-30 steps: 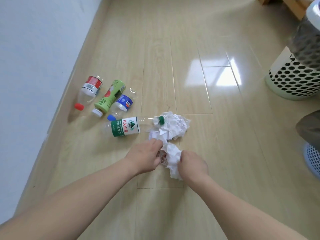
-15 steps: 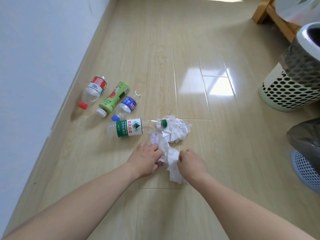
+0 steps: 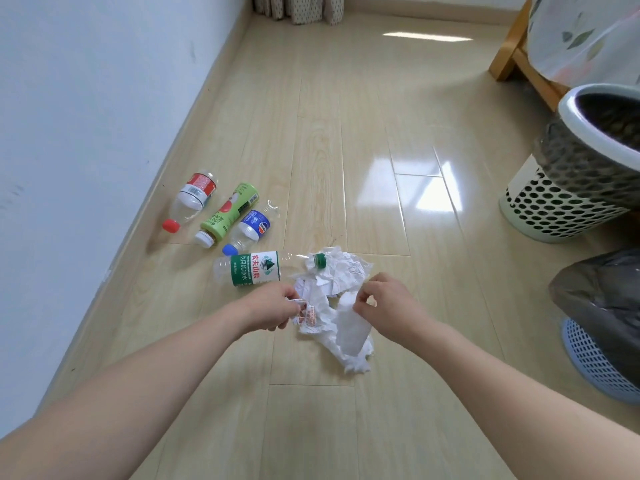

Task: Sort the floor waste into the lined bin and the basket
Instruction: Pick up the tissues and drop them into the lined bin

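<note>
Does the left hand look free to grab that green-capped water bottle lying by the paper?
Probably not right away. The left hand is already pinching a crumpled printed paper scrap. The green-capped water bottle lies just beyond it on the floor with nothing between, so once the scrap is dropped the way looks open.

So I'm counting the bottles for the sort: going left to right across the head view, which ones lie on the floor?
Red-capped bottle → green juice bottle → blue-capped bottle → green-capped water bottle.
</note>
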Demonstrator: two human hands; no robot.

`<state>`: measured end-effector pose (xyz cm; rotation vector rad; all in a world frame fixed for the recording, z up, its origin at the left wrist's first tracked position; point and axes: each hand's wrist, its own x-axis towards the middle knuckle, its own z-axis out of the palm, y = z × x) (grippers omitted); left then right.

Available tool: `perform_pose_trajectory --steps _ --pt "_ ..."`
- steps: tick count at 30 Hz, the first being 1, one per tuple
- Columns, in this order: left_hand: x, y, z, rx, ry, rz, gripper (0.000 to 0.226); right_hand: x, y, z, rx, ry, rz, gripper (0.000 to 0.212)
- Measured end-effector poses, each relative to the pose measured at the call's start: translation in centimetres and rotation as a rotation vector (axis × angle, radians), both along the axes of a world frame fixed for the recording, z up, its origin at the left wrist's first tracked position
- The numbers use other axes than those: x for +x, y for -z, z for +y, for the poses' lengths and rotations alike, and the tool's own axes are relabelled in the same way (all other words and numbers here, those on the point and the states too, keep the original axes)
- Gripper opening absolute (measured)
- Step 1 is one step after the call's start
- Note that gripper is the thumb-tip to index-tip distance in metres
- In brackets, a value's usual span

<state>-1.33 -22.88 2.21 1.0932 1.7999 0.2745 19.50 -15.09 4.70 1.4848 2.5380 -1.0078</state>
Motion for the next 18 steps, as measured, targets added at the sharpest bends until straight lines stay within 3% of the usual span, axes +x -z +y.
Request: perform_pose_trajectory --steps 5,9,18 --pt "2.2 -3.7 1.5 0.058 -0.042 -0.005 0.02 1.9 -4.4 1.8 -0.024 0.02 0.046 0.012" --pt "6.6 -8.3 4.5 0.118 -0.047 -0.07 0.011 6.4 -8.9 4.1 0.043 0.004 0.044 0.011" --pt "27.8 -16.4 15.0 0.343 -0.001 -0.183 0.012 28.0 -16.9 12.2 0.262 0.391 0.079 0.013"
